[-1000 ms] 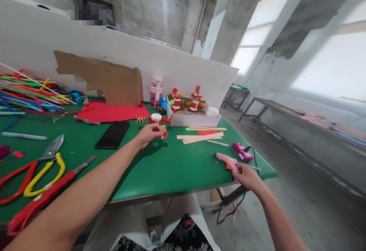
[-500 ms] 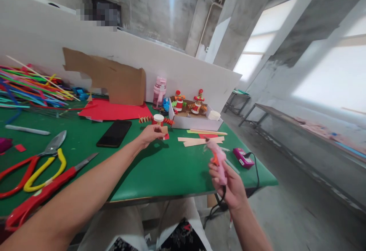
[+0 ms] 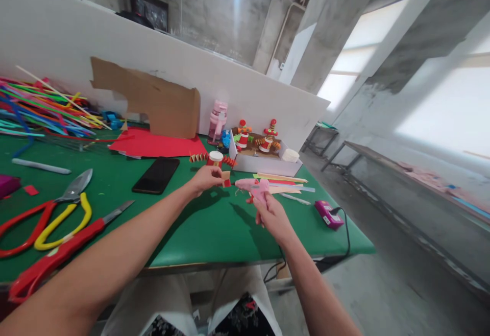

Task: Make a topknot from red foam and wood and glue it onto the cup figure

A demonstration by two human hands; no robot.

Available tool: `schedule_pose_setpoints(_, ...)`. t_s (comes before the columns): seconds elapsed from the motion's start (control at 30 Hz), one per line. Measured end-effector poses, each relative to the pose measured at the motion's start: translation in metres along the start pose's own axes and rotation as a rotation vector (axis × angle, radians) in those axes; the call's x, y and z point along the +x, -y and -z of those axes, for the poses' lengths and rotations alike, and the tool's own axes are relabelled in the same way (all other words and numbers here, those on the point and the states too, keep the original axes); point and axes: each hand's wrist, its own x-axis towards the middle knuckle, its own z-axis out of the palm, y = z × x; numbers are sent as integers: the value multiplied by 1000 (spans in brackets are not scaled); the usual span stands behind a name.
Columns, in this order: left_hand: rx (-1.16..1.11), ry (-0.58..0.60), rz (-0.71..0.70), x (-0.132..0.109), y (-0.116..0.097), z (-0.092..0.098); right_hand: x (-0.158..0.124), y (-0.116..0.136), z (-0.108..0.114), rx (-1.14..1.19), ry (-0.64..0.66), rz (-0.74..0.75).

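My left hand (image 3: 206,180) pinches a small folded paper piece (image 3: 226,178), tan and red, a little above the green tabletop. My right hand (image 3: 272,216) is wrapped round the grip of a pink hot glue gun (image 3: 257,186). The gun points left, its nozzle right beside the paper piece; whether they touch I cannot tell. A clear glue stick (image 3: 302,188) sticks out of its back. Just behind my left hand stands a red figure (image 3: 215,159) with a white round top and accordion-folded paper arms, its lower part hidden by the hand.
Two finished-looking paper figures (image 3: 242,134) stand in a white box (image 3: 264,165) at the back. Paper strips (image 3: 285,177) lie before it. A phone (image 3: 156,175), scissors (image 3: 72,198), a red-handled knife (image 3: 80,241) and pipe cleaners (image 3: 49,111) occupy the left. A purple power box (image 3: 328,215) sits right.
My right hand has brought the glue gun left and up, turning its nozzle toward the paper piece. My left hand keeps its pinch on the paper. The view has shifted slightly.
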Motion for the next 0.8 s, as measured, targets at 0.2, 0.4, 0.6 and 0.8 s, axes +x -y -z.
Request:
schedule_pose_setpoints(0.2,-14,14,9,0,1,0,6,-1,-4,-191,-21,84)
schedule_pose_setpoints(0.4,-17,22,4,0,2,-1,10,-9,-8,-278,-74,160)
schedule_pose_setpoints(0.6,7,34,-7,1,2,1,15,-15,-13,-334,-97,219)
schedule_pose_setpoints(0.8,25,44,-13,2,3,1,15,-13,-15,-367,-111,238)
